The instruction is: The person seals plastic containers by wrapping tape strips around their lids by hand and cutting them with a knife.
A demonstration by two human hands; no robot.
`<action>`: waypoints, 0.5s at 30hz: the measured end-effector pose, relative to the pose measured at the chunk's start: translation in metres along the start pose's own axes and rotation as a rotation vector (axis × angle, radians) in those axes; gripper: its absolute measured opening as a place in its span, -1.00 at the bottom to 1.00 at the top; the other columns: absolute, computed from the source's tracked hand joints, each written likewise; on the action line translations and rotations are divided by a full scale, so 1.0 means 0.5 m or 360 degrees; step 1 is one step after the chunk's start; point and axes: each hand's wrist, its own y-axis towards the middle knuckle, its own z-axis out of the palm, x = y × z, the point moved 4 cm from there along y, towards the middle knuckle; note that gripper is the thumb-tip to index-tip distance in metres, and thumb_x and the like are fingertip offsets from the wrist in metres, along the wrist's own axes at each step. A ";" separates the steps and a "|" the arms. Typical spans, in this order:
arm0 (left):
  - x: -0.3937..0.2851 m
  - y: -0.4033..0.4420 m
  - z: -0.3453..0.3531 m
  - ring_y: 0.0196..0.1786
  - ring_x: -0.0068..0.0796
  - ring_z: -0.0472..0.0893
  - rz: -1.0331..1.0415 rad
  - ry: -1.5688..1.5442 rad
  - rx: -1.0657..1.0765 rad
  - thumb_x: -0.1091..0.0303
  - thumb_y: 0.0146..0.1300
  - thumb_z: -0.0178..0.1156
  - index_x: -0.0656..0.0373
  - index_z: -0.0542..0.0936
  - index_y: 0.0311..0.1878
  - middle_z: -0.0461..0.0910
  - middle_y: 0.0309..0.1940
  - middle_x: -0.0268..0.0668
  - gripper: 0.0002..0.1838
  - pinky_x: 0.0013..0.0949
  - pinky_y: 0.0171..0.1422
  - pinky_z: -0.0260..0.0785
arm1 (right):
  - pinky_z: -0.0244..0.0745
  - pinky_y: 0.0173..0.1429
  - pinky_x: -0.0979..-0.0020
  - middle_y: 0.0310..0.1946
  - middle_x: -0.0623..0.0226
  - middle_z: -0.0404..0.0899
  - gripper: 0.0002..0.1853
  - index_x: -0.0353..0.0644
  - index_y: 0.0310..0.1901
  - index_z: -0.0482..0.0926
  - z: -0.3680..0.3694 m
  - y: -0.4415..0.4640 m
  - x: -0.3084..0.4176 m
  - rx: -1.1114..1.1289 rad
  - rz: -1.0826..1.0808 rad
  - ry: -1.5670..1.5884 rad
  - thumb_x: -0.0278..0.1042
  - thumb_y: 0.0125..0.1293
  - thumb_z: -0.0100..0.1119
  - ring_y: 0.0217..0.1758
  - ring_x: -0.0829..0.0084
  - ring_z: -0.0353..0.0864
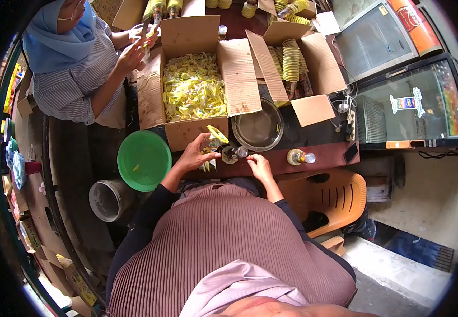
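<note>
My left hand (193,156) is closed, its fingers at a yellow printed plastic wrapper (218,134), with the thumb beside a small dark bottle (229,155). The bottle lies tilted at the table's near edge, its clear cap (242,151) pointing right. Close to that cap is my right hand (261,168), fingers curled together; whether they grip anything is too small to tell. More yellow wrappers hang below my left fingers. Just beyond the hands stands an open cardboard box (184,128) full of yellow wrappers.
A green basin (144,161) and a grey bucket (107,201) are on my left. Behind the bottle is a round metal tray (258,127). Another small bottle (298,157) stands right, before a box (321,68) of stacked yellow-topped items. A co-worker (76,68) handles something at far left.
</note>
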 end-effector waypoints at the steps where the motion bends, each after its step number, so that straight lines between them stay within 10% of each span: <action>1: 0.016 0.002 -0.002 0.29 -0.31 0.36 0.0000 -0.0002 -0.0005 0.15 0.07 0.45 0.30 0.27 0.28 0.40 0.20 -0.03 -0.20 -0.30 0.34 0.21 | 0.51 0.03 0.33 -0.19 0.17 0.65 -0.76 -0.19 -0.10 0.61 0.020 0.001 -0.016 -0.0031 -0.0061 0.0001 -0.38 0.18 0.21 -0.10 0.28 0.65; 5: 0.024 -0.003 -0.001 0.21 -0.38 0.42 0.0048 -0.0195 -0.0060 0.18 0.17 0.37 0.30 0.27 0.27 0.45 0.14 -0.11 -0.29 -0.31 0.26 0.28 | 0.54 0.00 0.37 -0.23 0.20 0.63 -0.59 -0.25 0.05 0.52 0.076 0.011 -0.045 -0.0047 0.0204 0.0309 -0.38 0.14 0.26 -0.15 0.41 0.64; 11: 0.011 -0.018 0.001 0.08 -0.55 0.49 -0.0158 -0.0443 0.0002 0.22 0.28 0.26 0.24 0.30 0.23 0.49 0.05 -0.26 -0.44 -0.40 0.08 0.40 | 0.48 0.05 0.14 -0.15 -0.07 0.56 -0.65 -0.22 -0.03 0.56 0.109 0.040 -0.050 -0.0073 -0.0122 0.0028 -0.35 0.12 0.20 -0.04 0.01 0.58; 15: 0.000 -0.022 0.000 0.09 -0.55 0.46 -0.0148 -0.0407 0.0047 0.21 0.30 0.22 0.18 0.30 0.24 0.47 0.06 -0.29 -0.47 -0.40 0.10 0.38 | 0.45 0.07 0.09 -0.13 -0.12 0.59 -0.70 -0.32 -0.13 0.57 0.113 0.057 -0.060 -0.0182 0.0266 -0.0126 -0.35 0.12 0.20 -0.01 -0.05 0.57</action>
